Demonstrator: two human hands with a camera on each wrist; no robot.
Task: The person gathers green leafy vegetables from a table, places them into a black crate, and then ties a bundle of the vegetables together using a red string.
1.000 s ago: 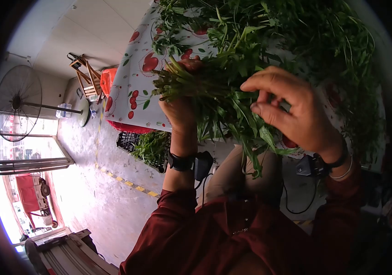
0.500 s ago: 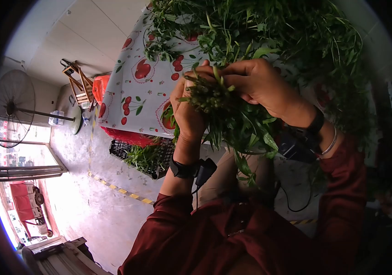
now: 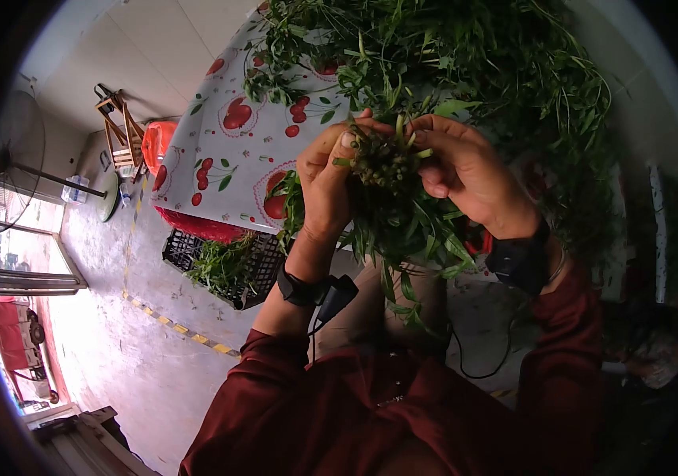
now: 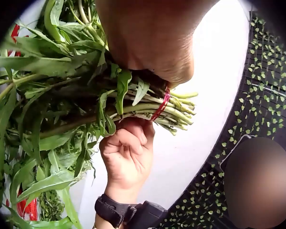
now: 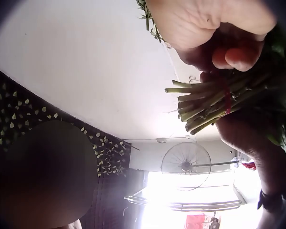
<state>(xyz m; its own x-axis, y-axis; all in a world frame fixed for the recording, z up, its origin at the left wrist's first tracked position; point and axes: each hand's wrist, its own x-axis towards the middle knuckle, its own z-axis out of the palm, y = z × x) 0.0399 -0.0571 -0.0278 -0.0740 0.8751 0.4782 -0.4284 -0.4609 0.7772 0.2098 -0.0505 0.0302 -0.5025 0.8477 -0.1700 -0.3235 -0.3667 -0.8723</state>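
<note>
A bunch of long-leaved greens (image 3: 386, 163) is held up over the table's near edge, its cut stem ends towards the head camera. My left hand (image 3: 325, 186) grips it from the left side, thumb near the stem ends. On the opposite side my right hand (image 3: 478, 174) has its fingers curled in at the stems, thumb and forefinger pinching there. A thin red tie (image 4: 162, 106) runs round the stems just behind their cut ends in the left wrist view. Leaves hang down below both hands.
A large heap of loose greens (image 3: 466, 55) covers the back of the table, on a cherry-print tablecloth (image 3: 236, 170). On the floor at left stands a black crate (image 3: 264, 274) with greens in it. Farther off are a standing fan (image 3: 18, 159) and a folding wooden stool (image 3: 121, 135).
My right hand came in from the right to the stems and now pinches there. The bunch, in my left hand, has turned so its stem ends face the head camera.
</note>
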